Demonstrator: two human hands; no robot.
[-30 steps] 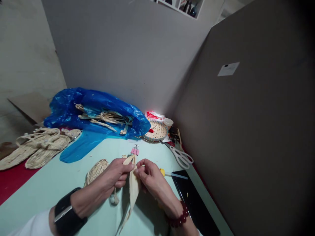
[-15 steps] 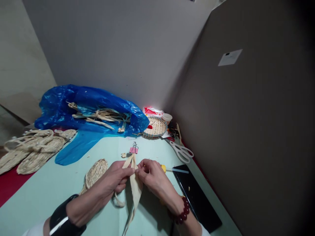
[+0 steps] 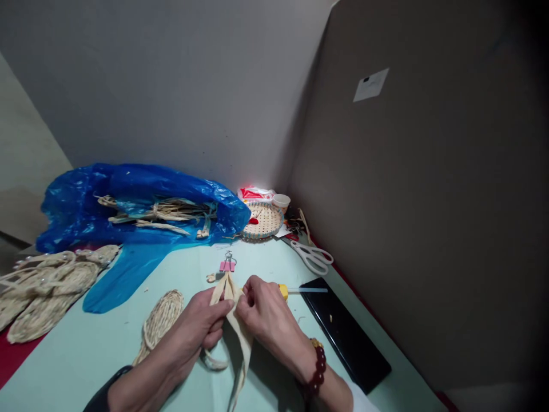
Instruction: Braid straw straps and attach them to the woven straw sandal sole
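Note:
Pale, flat strips of dried plant husk (image 3: 242, 336) run down from a pink binder clip (image 3: 227, 265) that grips their top ends. My left hand (image 3: 209, 318) pinches the strips between thumb and fingers, a little below the clip. On the other side, my right hand (image 3: 266, 312) is closed with its fingertips pinching the edge of a strip; those fingertips are partly hidden. The strips fan apart between the clip and my hands, and their loose ends hang toward me. A coiled, woven oval sole (image 3: 163, 315) lies left of my left forearm.
Woven sandals (image 3: 51, 292) lie at the left. Behind them a blue plastic bag (image 3: 141, 177) holds husk bundles. Toward the back right are a woven round tray (image 3: 268, 222), a cup (image 3: 281, 201) and scissors (image 3: 312, 257). A yellow-tipped glue gun (image 3: 283, 292) and a black tablet-like slab (image 3: 349, 337) are at the right.
My right hand has shifted slightly right, away from my left, and the strips are spread wider under the clip. The whole view has turned a little to the right.

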